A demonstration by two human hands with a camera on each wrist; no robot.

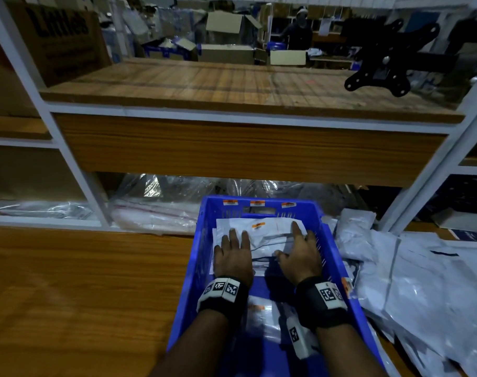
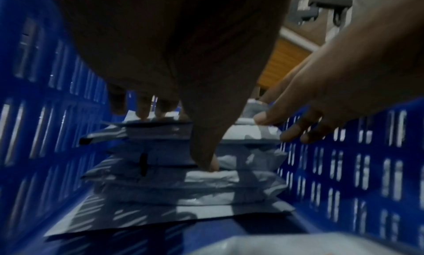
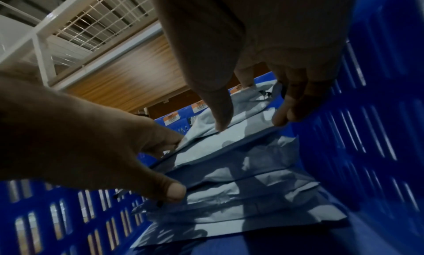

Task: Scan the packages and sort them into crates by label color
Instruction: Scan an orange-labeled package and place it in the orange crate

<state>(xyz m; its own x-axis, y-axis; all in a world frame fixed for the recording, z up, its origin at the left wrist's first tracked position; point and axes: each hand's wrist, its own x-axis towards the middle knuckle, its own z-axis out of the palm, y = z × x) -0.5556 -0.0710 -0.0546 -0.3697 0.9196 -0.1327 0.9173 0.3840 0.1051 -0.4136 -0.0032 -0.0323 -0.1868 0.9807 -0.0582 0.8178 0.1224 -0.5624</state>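
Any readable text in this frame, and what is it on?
"Littles": cardboard box, upper left shelf.
Orange stickers on the blue crate rim: print too blurred.
Orange label on the top package: unreadable.
Wristband markers: square codes, no words.

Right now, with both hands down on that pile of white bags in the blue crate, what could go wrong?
The stack of packages looks uneven, its edges staggered in the left wrist view, so pressing may make the slick bags slide apart. The right hand sits near the slotted wall of the blue crate, where fingers might catch. The left hand covers part of the top bag, and the loose packages beside the crate could get mixed in unscanned.
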